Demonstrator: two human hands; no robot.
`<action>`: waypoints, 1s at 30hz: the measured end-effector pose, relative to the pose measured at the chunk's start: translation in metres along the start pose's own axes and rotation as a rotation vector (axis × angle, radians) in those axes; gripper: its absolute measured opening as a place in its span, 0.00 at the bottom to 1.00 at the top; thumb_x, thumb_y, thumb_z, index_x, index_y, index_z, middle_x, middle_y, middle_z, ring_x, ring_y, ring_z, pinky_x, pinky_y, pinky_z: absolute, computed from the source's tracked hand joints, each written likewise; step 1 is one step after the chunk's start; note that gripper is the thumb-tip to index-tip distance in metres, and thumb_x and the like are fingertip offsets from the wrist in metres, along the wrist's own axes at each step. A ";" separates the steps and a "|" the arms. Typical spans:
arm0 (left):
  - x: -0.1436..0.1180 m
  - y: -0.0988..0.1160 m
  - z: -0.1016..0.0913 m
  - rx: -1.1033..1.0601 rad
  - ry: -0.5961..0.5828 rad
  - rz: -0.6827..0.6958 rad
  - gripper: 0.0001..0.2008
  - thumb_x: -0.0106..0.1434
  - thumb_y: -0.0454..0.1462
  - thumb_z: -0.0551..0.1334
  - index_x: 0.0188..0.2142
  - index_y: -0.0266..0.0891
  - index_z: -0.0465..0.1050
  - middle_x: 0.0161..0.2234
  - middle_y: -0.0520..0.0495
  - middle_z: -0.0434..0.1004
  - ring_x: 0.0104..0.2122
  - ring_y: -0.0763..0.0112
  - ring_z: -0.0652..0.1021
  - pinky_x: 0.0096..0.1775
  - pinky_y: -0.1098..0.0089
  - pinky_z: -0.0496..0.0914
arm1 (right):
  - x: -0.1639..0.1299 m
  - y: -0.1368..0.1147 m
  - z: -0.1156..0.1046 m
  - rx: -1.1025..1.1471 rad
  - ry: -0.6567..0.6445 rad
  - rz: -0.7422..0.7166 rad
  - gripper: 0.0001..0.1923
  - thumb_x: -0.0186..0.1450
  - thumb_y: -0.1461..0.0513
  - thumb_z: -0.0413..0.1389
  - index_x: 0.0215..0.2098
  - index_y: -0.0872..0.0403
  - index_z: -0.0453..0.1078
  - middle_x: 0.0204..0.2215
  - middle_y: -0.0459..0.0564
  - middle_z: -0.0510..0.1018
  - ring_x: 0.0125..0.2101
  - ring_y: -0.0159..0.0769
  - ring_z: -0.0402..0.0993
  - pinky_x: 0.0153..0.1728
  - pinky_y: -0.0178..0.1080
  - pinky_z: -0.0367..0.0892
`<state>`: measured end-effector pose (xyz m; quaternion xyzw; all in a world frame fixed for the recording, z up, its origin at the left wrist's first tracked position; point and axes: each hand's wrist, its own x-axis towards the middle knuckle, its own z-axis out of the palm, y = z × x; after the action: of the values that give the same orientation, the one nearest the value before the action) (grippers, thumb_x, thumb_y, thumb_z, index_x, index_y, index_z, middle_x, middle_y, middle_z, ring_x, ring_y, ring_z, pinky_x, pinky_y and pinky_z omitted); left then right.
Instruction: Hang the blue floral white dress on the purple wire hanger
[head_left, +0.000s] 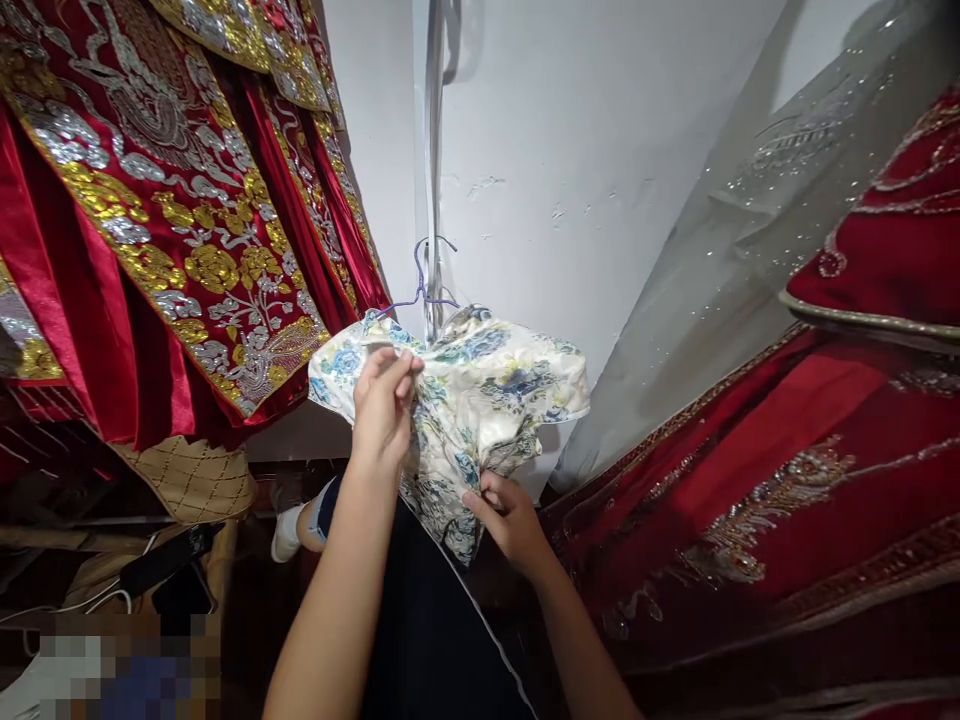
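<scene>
A white garment with blue and yellow flowers (pixel 487 385) hangs on a thin purple wire hanger (pixel 421 285) in front of a white wall. My left hand (pixel 384 400) pinches the fabric near the collar at the upper left. My right hand (pixel 508 515) grips the lower part of the same garment, fingers curled into the cloth. Both forearms reach up from the bottom of the view.
Red robes with gold and silver embroidery (pixel 172 210) hang at the left, and more red embroidered cloth (pixel 787 480) at the right beside a grey sequinned fabric (pixel 750 230). A silver pole (pixel 431 150) runs down the wall. A foot in a white sock (pixel 287 535) shows below.
</scene>
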<state>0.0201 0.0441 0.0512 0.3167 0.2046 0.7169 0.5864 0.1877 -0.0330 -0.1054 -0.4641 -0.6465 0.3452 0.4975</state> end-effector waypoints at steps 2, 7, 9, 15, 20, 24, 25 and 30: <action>0.014 0.001 0.011 0.005 -0.015 0.023 0.16 0.51 0.30 0.71 0.34 0.38 0.65 0.26 0.51 0.76 0.17 0.87 0.64 0.20 0.84 0.56 | -0.008 0.012 -0.002 0.048 0.078 0.005 0.20 0.66 0.53 0.57 0.24 0.51 0.54 0.22 0.40 0.50 0.24 0.30 0.50 0.26 0.35 0.50; 0.036 0.003 0.024 -0.008 -0.004 0.023 0.13 0.54 0.27 0.68 0.33 0.37 0.64 0.24 0.50 0.76 0.17 0.86 0.64 0.20 0.83 0.55 | -0.026 0.033 -0.010 0.076 0.127 0.036 0.18 0.64 0.53 0.58 0.25 0.51 0.56 0.22 0.41 0.52 0.23 0.31 0.53 0.26 0.36 0.54; 0.041 0.010 0.024 0.008 0.035 0.064 0.13 0.55 0.27 0.67 0.33 0.37 0.64 0.22 0.52 0.74 0.17 0.85 0.65 0.20 0.82 0.56 | -0.029 0.030 -0.019 0.040 0.102 0.024 0.17 0.63 0.54 0.59 0.25 0.51 0.58 0.22 0.42 0.55 0.23 0.32 0.54 0.26 0.37 0.55; 0.019 0.014 0.021 0.226 -0.094 0.242 0.10 0.57 0.32 0.68 0.35 0.38 0.67 0.31 0.49 0.78 0.19 0.83 0.65 0.23 0.79 0.60 | -0.004 -0.036 -0.036 0.005 0.155 -0.098 0.10 0.68 0.56 0.55 0.42 0.51 0.72 0.31 0.49 0.76 0.31 0.39 0.70 0.34 0.40 0.67; -0.013 -0.010 0.024 0.522 -0.179 0.435 0.02 0.62 0.32 0.63 0.35 0.39 0.70 0.31 0.50 0.74 0.26 0.77 0.70 0.27 0.76 0.62 | 0.067 -0.112 -0.032 0.040 0.120 -0.266 0.26 0.70 0.56 0.51 0.66 0.47 0.58 0.34 0.50 0.78 0.27 0.37 0.69 0.31 0.40 0.69; -0.018 -0.012 0.021 0.644 -0.250 0.476 0.03 0.65 0.35 0.62 0.39 0.39 0.71 0.32 0.50 0.73 0.24 0.77 0.67 0.26 0.74 0.61 | 0.139 -0.121 -0.034 -0.221 0.126 -0.404 0.26 0.70 0.58 0.50 0.66 0.45 0.59 0.34 0.48 0.78 0.27 0.35 0.69 0.32 0.39 0.66; -0.016 -0.012 0.017 0.650 -0.274 0.452 0.04 0.65 0.35 0.62 0.40 0.40 0.71 0.32 0.49 0.73 0.25 0.76 0.67 0.27 0.74 0.62 | 0.154 -0.115 -0.034 -0.293 0.123 -0.396 0.28 0.69 0.59 0.51 0.67 0.45 0.59 0.33 0.47 0.78 0.26 0.35 0.69 0.32 0.39 0.66; -0.001 -0.019 -0.020 0.777 -0.310 0.331 0.06 0.63 0.37 0.63 0.40 0.40 0.73 0.39 0.46 0.75 0.34 0.70 0.73 0.34 0.72 0.66 | 0.201 -0.079 -0.034 -0.570 0.046 -0.303 0.22 0.65 0.61 0.55 0.58 0.49 0.69 0.29 0.45 0.79 0.27 0.36 0.70 0.30 0.36 0.61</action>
<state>0.0195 0.0492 0.0242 0.6455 0.3148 0.6151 0.3252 0.1846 0.1300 0.0406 -0.4908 -0.7674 0.0617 0.4079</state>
